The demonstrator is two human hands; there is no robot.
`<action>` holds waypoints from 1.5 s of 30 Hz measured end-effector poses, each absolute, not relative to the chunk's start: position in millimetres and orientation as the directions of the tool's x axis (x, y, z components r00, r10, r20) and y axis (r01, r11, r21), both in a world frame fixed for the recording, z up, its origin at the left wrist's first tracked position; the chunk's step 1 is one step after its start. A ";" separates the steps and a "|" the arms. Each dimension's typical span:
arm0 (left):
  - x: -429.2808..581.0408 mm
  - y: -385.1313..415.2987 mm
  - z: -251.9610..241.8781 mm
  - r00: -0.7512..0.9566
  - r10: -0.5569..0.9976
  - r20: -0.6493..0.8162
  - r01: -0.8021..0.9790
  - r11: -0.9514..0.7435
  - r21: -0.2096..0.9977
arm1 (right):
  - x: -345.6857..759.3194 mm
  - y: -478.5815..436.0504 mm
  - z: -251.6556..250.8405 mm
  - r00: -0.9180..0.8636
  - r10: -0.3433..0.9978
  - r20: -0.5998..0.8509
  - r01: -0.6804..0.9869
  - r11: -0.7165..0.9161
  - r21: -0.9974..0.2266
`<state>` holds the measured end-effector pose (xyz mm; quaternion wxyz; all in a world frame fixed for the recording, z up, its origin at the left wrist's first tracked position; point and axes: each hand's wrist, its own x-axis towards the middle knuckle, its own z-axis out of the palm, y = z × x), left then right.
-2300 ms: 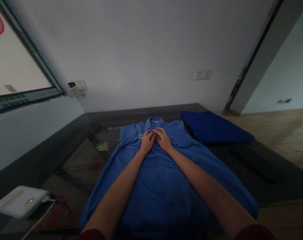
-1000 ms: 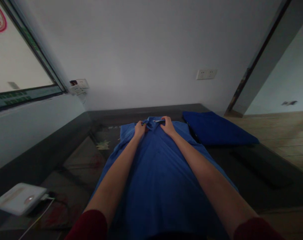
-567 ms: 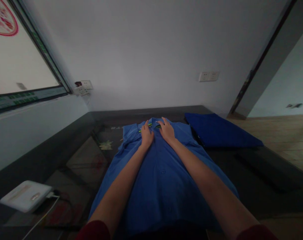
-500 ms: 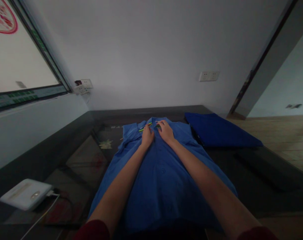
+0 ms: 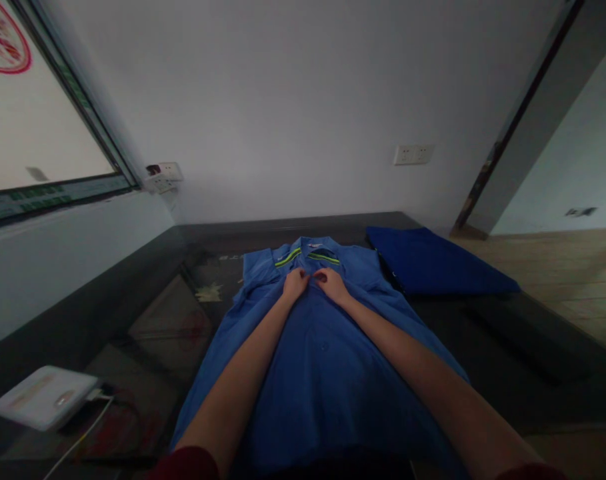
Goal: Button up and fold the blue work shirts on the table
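A blue work shirt [image 5: 317,373] lies flat, front up, on a dark table [image 5: 153,320], collar away from me, with yellow-green stripes showing at the collar. My left hand [image 5: 294,284] and my right hand [image 5: 331,283] sit side by side just below the collar on the shirt's front placket. Both have their fingers curled and pinched at the fabric there. What exactly the fingertips grip is too small to make out.
A folded dark blue cloth [image 5: 433,261] lies on the table to the right of the shirt. A white box with a cable [image 5: 43,397] sits near left. Wall sockets [image 5: 413,154] are on the back wall. Wooden floor lies to the right.
Both hands have slid from the collar down toward me to the placket. The collar now lies flatter, and its yellow-green stripes are uncovered.
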<state>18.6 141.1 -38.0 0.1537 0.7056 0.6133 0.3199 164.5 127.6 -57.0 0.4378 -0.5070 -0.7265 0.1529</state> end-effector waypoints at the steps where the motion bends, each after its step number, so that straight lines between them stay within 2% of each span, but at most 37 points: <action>1: 16.3 139.5 -37.2 0.058 0.962 0.267 0.756 -0.217 0.618 | 165.1 125.4 -55.7 -0.106 0.870 0.481 0.590 0.444 -0.674; 8: -0.9 118.4 -35.3 0.163 0.942 0.295 0.633 -0.329 0.701 | 165.8 110.7 -43.0 -0.132 0.849 0.512 0.552 0.492 -0.673; 14: -2.1 107.2 -42.4 0.141 0.919 0.369 0.565 -0.381 0.732 | 156.6 102.4 -44.3 -0.102 0.830 0.549 0.568 0.502 -0.652; 26: 4.6 100.8 -42.3 0.138 0.897 0.421 0.586 -0.416 0.695 | 154.7 101.7 -53.8 0.014 0.817 0.576 0.572 0.466 -0.675; 36: 6.3 100.1 -43.0 0.151 0.884 0.442 0.613 -0.434 0.660 | 152.2 90.3 -45.8 -0.022 0.783 0.621 0.635 0.491 -0.596; 45: 7.8 98.6 -40.9 0.155 0.872 0.465 0.629 -0.450 0.634 | 153.0 94.2 -48.7 -0.032 0.756 0.654 0.623 0.526 -0.578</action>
